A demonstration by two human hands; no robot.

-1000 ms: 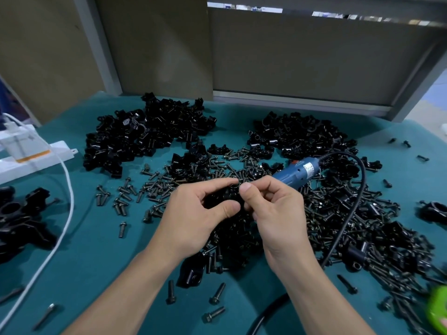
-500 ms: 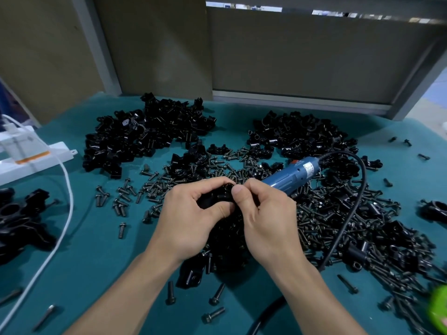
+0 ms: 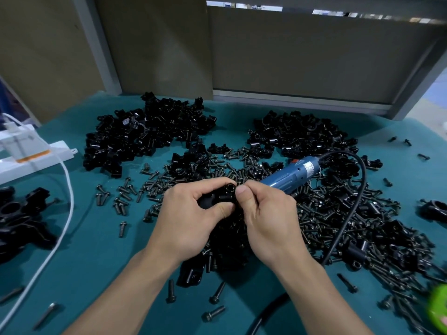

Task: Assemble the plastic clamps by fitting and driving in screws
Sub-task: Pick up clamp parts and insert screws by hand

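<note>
My left hand (image 3: 193, 213) grips a black plastic clamp (image 3: 221, 197) above the middle of the table. A screw (image 3: 231, 188) sticks out of the clamp's top, its head showing. My right hand (image 3: 263, 213) pinches at the clamp beside that screw, thumb tip against it. A blue electric screwdriver (image 3: 292, 175) lies just behind my right hand, its black cable (image 3: 348, 213) looping right and down to the front edge. Loose black screws (image 3: 154, 187) are scattered under and around both hands.
Two heaps of black clamp parts sit at the back left (image 3: 145, 136) and back right (image 3: 300, 136). More screws and parts (image 3: 362, 228) cover the right side. A white power strip (image 3: 29, 158) with a white cord (image 3: 65, 209) and assembled clamps (image 3: 19, 213) lie at left. A green object (image 3: 439, 308) sits front right.
Both hands have drawn slightly nearer and lower with the clamp. The right fingers have shifted on the screw at the clamp's top.
</note>
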